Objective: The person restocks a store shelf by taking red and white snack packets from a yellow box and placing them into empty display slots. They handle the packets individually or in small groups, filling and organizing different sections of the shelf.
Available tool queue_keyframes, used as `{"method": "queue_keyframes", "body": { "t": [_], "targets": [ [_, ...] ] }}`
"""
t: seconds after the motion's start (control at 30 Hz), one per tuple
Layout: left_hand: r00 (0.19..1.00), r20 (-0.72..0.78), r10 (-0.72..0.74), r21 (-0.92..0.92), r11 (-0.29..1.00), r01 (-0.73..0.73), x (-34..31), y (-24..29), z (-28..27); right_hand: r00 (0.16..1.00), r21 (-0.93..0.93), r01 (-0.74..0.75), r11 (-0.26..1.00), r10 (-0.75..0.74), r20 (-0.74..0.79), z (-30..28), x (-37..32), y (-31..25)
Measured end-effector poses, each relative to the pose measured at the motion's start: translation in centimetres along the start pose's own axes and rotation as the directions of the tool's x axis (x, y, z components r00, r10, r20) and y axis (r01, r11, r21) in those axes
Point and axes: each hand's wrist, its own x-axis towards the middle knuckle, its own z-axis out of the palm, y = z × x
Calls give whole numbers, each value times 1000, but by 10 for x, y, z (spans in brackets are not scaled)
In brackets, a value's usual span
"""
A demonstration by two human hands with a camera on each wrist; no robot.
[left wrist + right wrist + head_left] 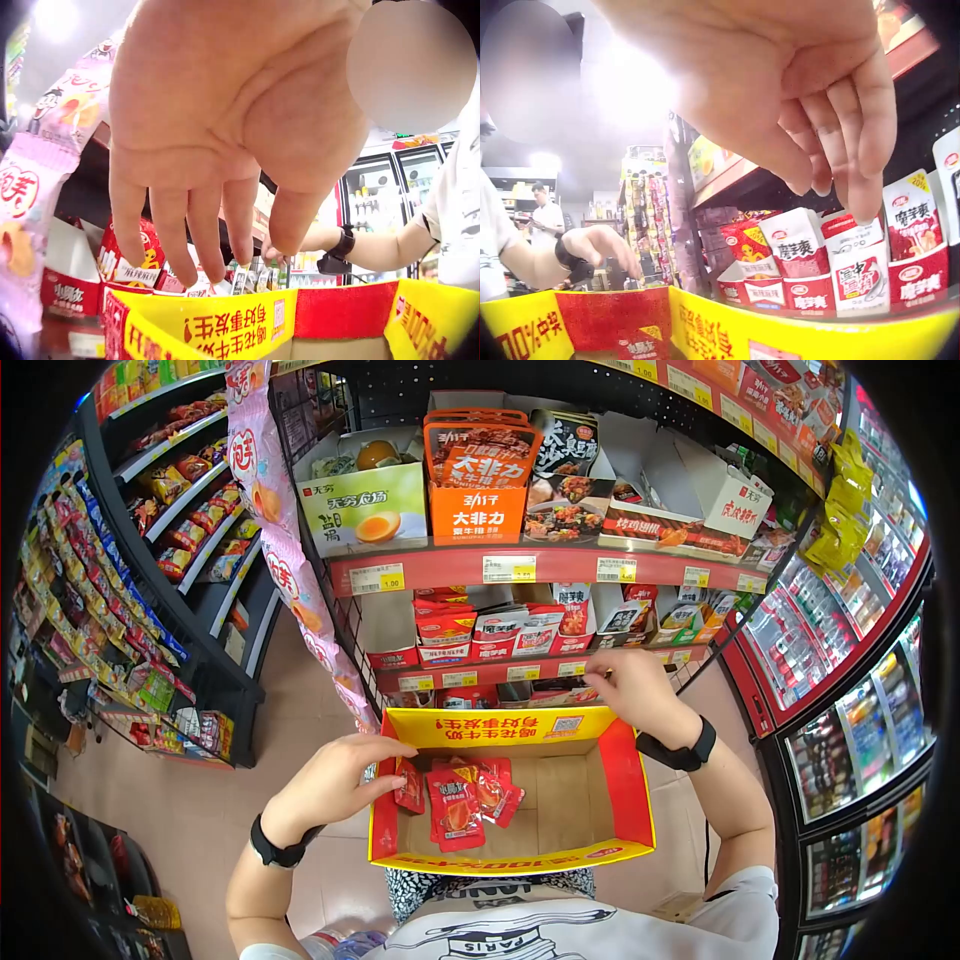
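A yellow and red cardboard box (585, 850) stands in front of the person's body, with several red snack packets (456, 810) at its left end. Above the box's left rim is the left hand (345, 778), its fingers extended and nothing in them; the left wrist view shows its bare palm (240, 97). Beyond the box's far right corner the right hand (640, 688) reaches toward the lower shelf. Its fingers are loosely bent, and the right wrist view shows them holding nothing, just in front of white and red snack boxes (799, 251).
A shelf rack ahead carries snack boxes, including a green egg box (365, 510) and an orange box (478, 510). Pink hanging packets (275, 520) form a strip at the left. Drink fridges (840, 760) line the right, and snack racks (100, 600) the left.
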Motion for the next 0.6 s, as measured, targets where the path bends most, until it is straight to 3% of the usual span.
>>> {"method": "queue_keyframes", "body": {
  "t": [0.37, 0.6],
  "targets": [
    [996, -33, -88, -111, 990, 84, -11, -12, 9, 977, 45, 181, 982, -185, 108, 2, -5, -39],
    [997, -24, -71, -141, 988, 67, -11, -10, 18, 929, 71, 168, 983, -183, 322, 25, -8, -72]
  ]
}}
